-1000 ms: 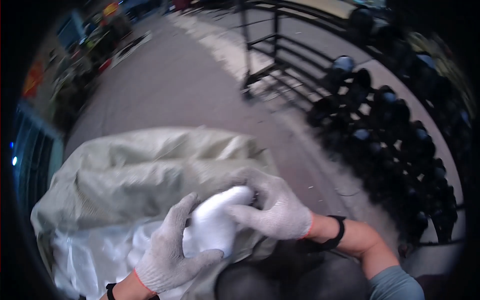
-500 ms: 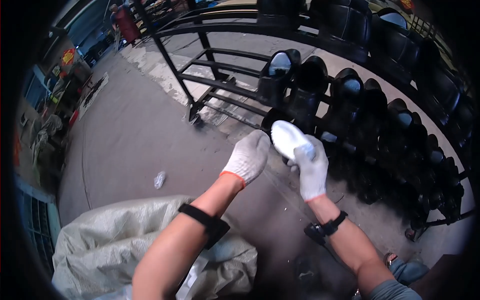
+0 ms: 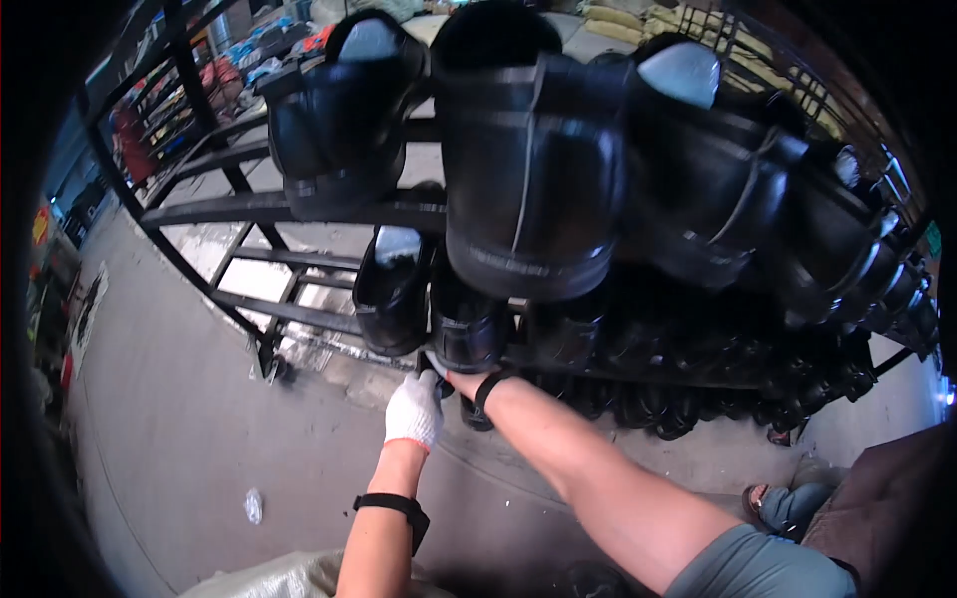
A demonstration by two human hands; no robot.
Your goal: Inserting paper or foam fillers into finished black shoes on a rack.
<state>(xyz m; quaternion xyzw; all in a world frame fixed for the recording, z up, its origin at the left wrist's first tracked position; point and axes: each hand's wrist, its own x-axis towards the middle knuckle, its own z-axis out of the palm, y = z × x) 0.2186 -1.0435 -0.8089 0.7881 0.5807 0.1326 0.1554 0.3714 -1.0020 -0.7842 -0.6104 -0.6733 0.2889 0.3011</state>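
Observation:
My left hand (image 3: 414, 411), in a white knit glove with an orange cuff, is closed at the heel of a black shoe (image 3: 445, 387) low on the rack; its fingertips are partly hidden. Beside it my right hand (image 3: 438, 366) reaches in under a black shoe (image 3: 467, 334) on the shelf above. Only a sliver of white shows there, and the fingers and anything in them are hidden. Another black shoe (image 3: 389, 309) with a pale insole (image 3: 398, 242) stands just left of that one. The white insole seen before cannot be made out.
A black metal rack (image 3: 299, 214) carries rows of black shoes, with large ones (image 3: 528, 179) on the upper shelf close to me. A pale woven sack (image 3: 289, 578) lies at the lower edge. Clear crumpled plastic (image 3: 254, 505) is on the floor. Someone's sandalled foot (image 3: 758, 503) shows at right.
Both hands have moved in to the rack, the right one now reaching under a shelf shoe. The white insole it held is out of sight. My view has shifted closer over the upper shelf.

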